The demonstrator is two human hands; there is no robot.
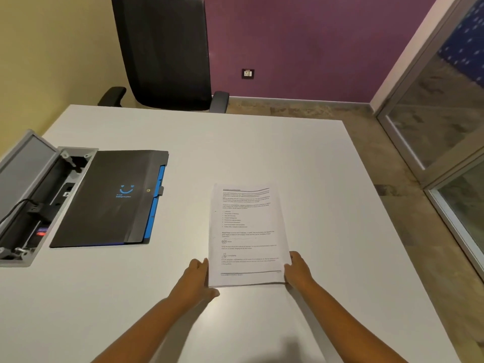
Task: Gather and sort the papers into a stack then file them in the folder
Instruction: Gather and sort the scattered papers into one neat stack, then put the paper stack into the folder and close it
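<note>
A neat stack of printed white papers (247,231) lies on the white table (262,142), a little right of centre. My left hand (199,277) holds the stack's lower left edge, fingers along the side. My right hand (298,269) holds the lower right edge the same way. A black folder (110,197) with blue tabs and a blue smiley face lies shut on the table to the left, well apart from the papers.
An open grey cable box (34,195) with plugs and a black cable is set into the table at the far left, touching the folder. A black office chair (163,51) stands behind the far edge. A glass partition (445,127) runs along the right.
</note>
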